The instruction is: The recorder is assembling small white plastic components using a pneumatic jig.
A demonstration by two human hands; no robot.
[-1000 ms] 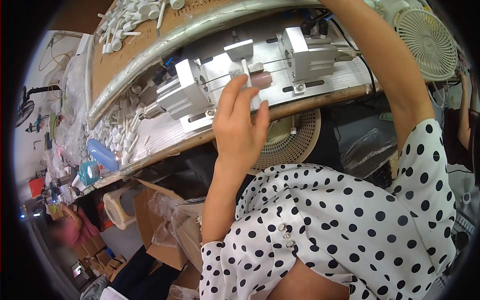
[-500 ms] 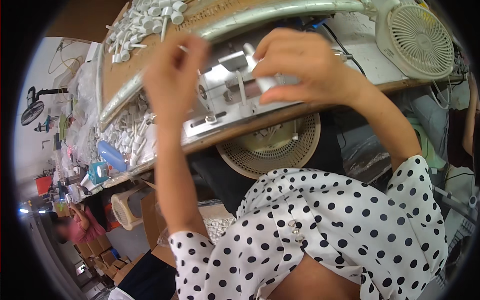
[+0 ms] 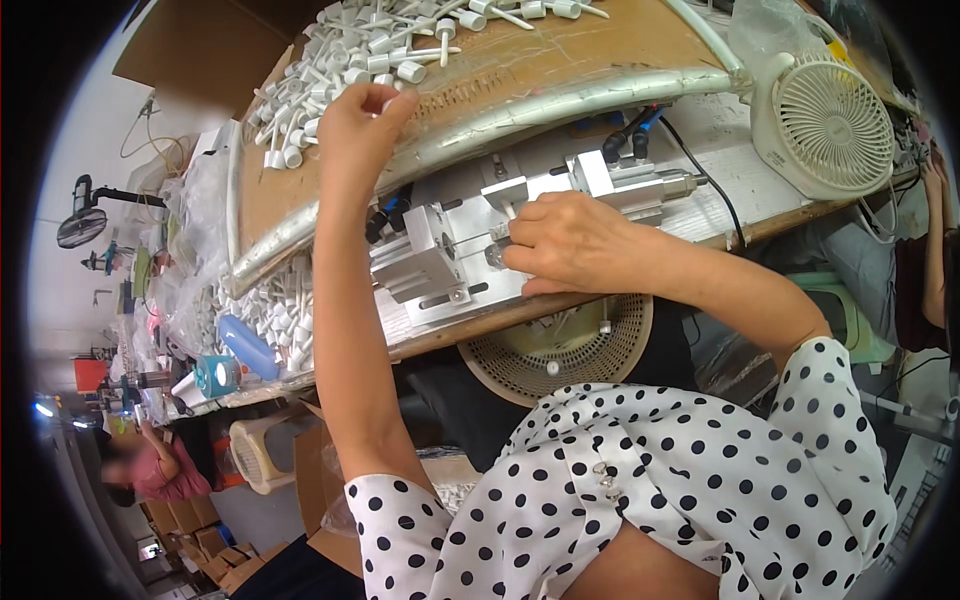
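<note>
My left hand (image 3: pixel 362 130) is raised over the near edge of a cardboard tray (image 3: pixel 560 55), thumb and fingers pinched together. Whatever the pinch holds is too small to make out. Close to it lie rows of tiny thin pins (image 3: pixel 465 92) and a heap of white capped sticks (image 3: pixel 375 50). My right hand (image 3: pixel 570 240) lies over the middle of a silver metal fixture (image 3: pixel 430 260), its fingers curled down between the two end blocks. The hand hides what those fingers grip. A short white stem (image 3: pixel 508 210) shows beside the fingertips, below a small metal plate (image 3: pixel 504 190).
A white fan (image 3: pixel 828 125) stands at the bench's right. Below the bench edge sits a beige basket (image 3: pixel 490 365) with white pieces in it. More white sticks (image 3: pixel 290 310), a blue bottle (image 3: pixel 248 345) and a teal container (image 3: pixel 217 375) are at left. A person (image 3: pixel 170 470) is farther off.
My right hand has lowered onto the fixture; the white piece it held no longer shows. My left hand has moved away from the fixture to the tray. Another white piece shows in the basket.
</note>
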